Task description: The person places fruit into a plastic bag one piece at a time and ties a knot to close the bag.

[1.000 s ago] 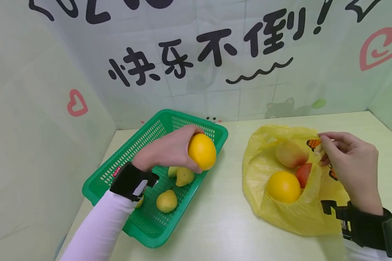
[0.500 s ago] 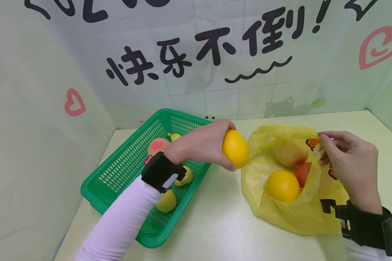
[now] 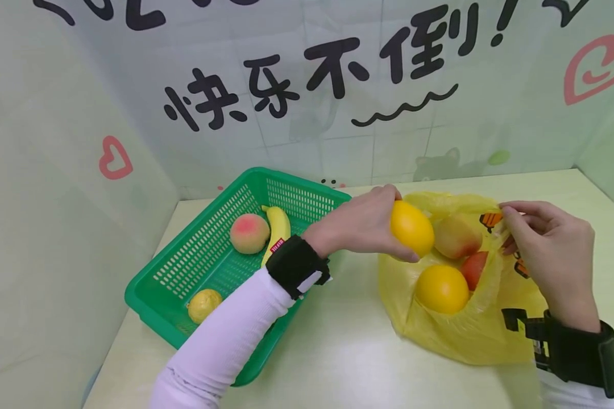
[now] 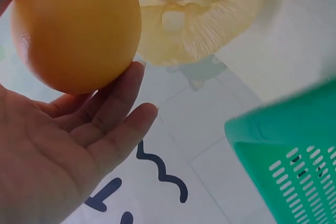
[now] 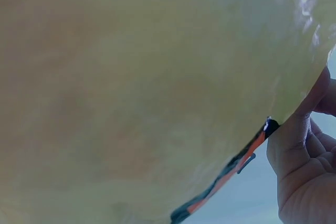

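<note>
My left hand (image 3: 364, 222) grips an orange (image 3: 412, 229) over the left part of a yellow plastic bag (image 3: 440, 335). In the left wrist view the same orange (image 4: 79, 30) sits between thumb and fingers. My right hand (image 3: 555, 255) pinches the bag's rim at its right side, and the bag's mouth is open. Inside lie another orange (image 3: 442, 289), a red fruit (image 3: 474, 269) partly hidden by the bag, and a pinkish-yellow peach-like fruit (image 3: 455, 237). The bag's film (image 5: 131, 77) fills most of the right wrist view, beside the right hand's fingers.
A green basket (image 3: 184, 267) stands at the left of the table (image 3: 337, 341). It contains a peach (image 3: 249, 233), a banana (image 3: 278, 227) and a yellow round fruit (image 3: 204, 305); my left forearm hides part of it. A printed cloth (image 3: 307, 142) hangs behind the table.
My left hand has carried the orange rightward from above the basket to the bag. The peach and banana in the basket have come into sight. My right hand keeps its hold on the bag's rim.
</note>
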`<action>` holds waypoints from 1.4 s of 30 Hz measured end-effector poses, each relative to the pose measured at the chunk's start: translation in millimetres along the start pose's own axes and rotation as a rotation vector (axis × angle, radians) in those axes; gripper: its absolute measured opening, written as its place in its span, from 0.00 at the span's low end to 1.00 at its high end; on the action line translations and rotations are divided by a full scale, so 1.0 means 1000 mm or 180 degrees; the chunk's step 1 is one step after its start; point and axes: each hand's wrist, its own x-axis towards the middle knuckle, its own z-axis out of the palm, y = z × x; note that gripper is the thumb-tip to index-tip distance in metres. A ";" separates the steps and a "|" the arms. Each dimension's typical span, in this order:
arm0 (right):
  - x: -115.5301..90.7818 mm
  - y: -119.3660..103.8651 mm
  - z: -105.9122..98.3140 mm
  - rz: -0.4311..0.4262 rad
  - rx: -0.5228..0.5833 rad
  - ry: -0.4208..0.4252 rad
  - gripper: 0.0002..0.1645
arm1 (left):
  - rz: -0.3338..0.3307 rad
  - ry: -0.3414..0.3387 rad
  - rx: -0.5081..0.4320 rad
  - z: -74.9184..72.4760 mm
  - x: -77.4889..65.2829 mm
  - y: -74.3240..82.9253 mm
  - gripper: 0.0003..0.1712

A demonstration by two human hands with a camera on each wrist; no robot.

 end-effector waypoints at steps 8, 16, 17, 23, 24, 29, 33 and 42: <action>0.002 -0.002 -0.001 0.0048 -0.0034 -0.0002 0.21 | -0.0318 -0.0001 0.0192 0.014 0.020 0.013 0.49; 0.000 0.000 -0.006 0.0085 -0.0134 0.0092 0.21 | -0.0360 -0.0079 0.0178 0.026 0.042 0.029 0.46; 0.000 0.000 -0.006 0.0084 -0.0142 0.0104 0.21 | -0.0371 -0.0098 0.0168 0.027 0.044 0.031 0.45; 0.000 0.000 -0.001 0.0000 -0.0092 0.0007 0.21 | -0.0580 -0.0188 0.0152 0.035 0.046 0.033 0.45; 0.000 0.000 0.000 -0.0009 -0.0102 0.0005 0.21 | -0.0569 -0.0192 0.0160 0.036 0.047 0.032 0.45; -0.001 -0.002 0.001 0.0010 -0.0119 0.0069 0.21 | -0.0587 -0.0214 0.0234 0.044 0.053 0.034 0.42; -0.001 -0.003 0.002 -0.0007 -0.0049 0.0064 0.20 | -0.0801 -0.0210 0.0292 0.051 0.059 0.037 0.42; 0.000 -0.002 0.001 -0.0035 -0.0095 0.0053 0.21 | -0.1040 -0.0120 0.0275 0.063 0.071 0.042 0.44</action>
